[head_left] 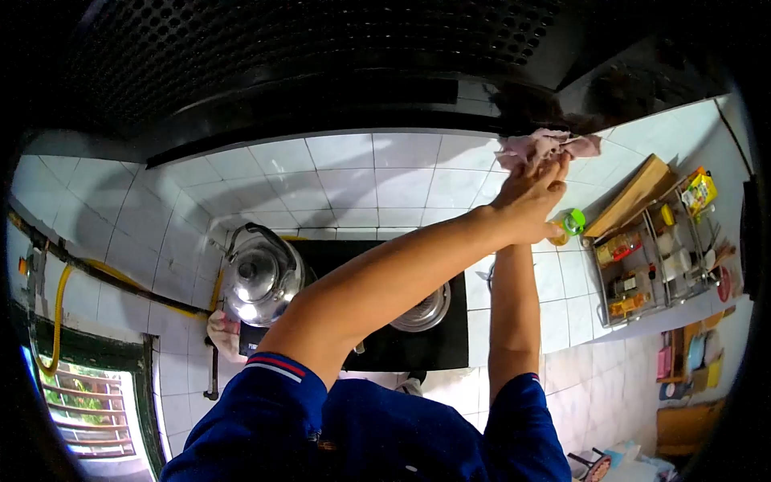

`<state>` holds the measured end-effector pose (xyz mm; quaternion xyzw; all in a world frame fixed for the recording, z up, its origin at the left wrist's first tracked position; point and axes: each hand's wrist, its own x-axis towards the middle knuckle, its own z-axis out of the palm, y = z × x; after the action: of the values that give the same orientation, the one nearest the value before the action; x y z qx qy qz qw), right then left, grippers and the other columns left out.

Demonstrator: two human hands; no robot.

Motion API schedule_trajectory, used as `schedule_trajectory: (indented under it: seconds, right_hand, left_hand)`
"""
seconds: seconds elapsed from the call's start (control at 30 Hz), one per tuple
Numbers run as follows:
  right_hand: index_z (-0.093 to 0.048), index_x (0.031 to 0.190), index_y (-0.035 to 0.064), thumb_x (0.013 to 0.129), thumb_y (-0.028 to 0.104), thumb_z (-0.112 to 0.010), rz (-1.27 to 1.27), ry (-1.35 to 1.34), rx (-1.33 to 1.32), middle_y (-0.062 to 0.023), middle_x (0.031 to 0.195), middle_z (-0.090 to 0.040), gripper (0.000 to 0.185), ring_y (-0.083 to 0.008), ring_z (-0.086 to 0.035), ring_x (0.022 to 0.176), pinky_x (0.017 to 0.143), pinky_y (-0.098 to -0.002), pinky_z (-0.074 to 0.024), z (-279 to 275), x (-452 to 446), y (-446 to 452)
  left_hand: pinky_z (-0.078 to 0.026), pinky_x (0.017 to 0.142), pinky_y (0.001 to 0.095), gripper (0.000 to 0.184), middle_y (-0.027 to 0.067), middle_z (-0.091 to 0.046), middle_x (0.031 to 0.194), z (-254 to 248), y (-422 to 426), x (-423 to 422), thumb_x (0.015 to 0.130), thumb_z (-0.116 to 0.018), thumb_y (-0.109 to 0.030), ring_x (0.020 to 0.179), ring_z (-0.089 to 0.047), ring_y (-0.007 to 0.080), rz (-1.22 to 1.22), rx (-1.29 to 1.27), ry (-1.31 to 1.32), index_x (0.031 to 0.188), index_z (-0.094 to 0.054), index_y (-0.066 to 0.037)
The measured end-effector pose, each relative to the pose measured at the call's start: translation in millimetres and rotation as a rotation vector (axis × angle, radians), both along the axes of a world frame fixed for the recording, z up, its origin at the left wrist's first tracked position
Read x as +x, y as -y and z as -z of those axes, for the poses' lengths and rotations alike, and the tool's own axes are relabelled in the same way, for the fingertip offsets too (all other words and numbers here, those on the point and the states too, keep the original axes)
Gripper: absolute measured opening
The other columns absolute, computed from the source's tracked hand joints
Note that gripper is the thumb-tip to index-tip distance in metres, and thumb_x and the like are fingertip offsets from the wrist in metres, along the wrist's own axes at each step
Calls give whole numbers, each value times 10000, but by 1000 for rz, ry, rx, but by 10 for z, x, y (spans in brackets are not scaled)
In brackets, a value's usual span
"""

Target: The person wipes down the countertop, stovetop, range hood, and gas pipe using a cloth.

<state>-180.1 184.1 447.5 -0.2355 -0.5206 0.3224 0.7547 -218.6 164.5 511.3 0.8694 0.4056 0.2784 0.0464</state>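
Note:
My left arm crosses in front of my right one. With its back towards me, my left hand (pixel 530 201) has its fingers bent against a crumpled pink cloth (pixel 550 148), at the lower edge of the black range hood (pixel 321 112) over the tiled wall. My right forearm rises from below, and my left hand and wrist hide my right hand. Just below my left thumb is a small jar with a green lid (pixel 573 221).
A steel kettle (pixel 259 273) stands on the black stove (pixel 446 337), beside a round burner (pixel 423 312). At right are a wooden board (pixel 630 197) and a wire rack (pixel 666 257) with bottles and packets. A yellow hose (pixel 58 321) and barred window are at left.

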Motion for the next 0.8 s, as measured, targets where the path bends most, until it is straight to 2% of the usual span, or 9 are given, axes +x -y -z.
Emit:
schedule_trajectory:
  seconds: [0.03,0.07,0.13,0.27,0.33,0.37,0.57,0.7,0.8]
  right_hand:
    - [-678,1109,121,853,289,-651,-28,-15,-7,-30,1211,-649,307,-289,-556,1208,989,-493,-443,16,-101,20]
    - [-673,1116,118,857,290,-649,-60,-31,-16,-31,1212,-648,312,-286,-557,1205,990,-490,-443,30,-218,41]
    - [-662,1131,114,865,294,-645,-118,-57,-28,-33,1212,-646,321,-281,-559,1197,990,-484,-445,39,-456,115]
    - [-641,1160,105,882,301,-636,-247,-89,-50,-36,1213,-643,340,-270,-564,1182,991,-472,-447,68,-985,334]
    - [-630,1175,101,890,304,-631,-323,-103,-56,-38,1213,-641,350,-264,-566,1174,991,-466,-449,51,-1297,435]
    - [-624,1182,99,894,306,-629,-369,-108,-59,-39,1213,-640,355,-262,-567,1171,991,-463,-449,40,-1487,481]
    - [-592,1226,86,918,316,-616,-714,-188,-75,-44,1214,-634,385,-245,-574,1148,992,-445,-453,-111,-2816,772]
    - [-571,1255,77,935,323,-607,-971,-262,-113,-48,1215,-631,406,-234,-579,1133,993,-433,-456,-202,-3737,1012]
    - [-555,1277,70,947,328,-601,-1162,-319,-153,-51,1216,-628,421,-226,-582,1122,994,-424,-458,-272,-4424,1198]
  left_hand:
    - [-313,1143,549,759,292,-501,1405,22,63,-119,738,-792,-369,1300,-468,491,-6,61,139,1338,-544,24]
    - [-396,1068,545,822,298,-628,1241,4,75,-245,773,-806,-371,1157,-602,463,-32,-81,52,1416,-474,19]
    - [-386,1080,543,796,277,-666,1158,72,154,-542,772,-807,-354,1056,-647,463,-50,85,92,1399,-486,19]
    - [-395,1081,523,784,282,-638,1215,106,433,-1131,780,-803,-342,1137,-609,457,-88,46,15,1403,-486,13]
    - [-396,1087,510,770,280,-600,1280,153,585,-1424,781,-803,-334,1218,-555,448,-113,255,132,1395,-491,11]
    - [-382,1110,509,794,280,-556,1348,173,655,-1594,787,-796,-339,1278,-500,451,-115,112,95,1434,-477,-7]
    - [-374,1119,516,827,276,-548,1370,244,1187,-2584,826,-762,-369,1278,-484,466,-301,116,152,1536,-416,-126]
    - [-401,1099,513,778,258,-551,1376,226,1563,-3223,845,-729,-413,1268,-484,465,-504,118,44,1512,-452,-123]
    - [-412,1088,500,747,247,-563,1364,310,1811,-3786,840,-732,-404,1257,-492,464,-580,191,97,1480,-493,-103]
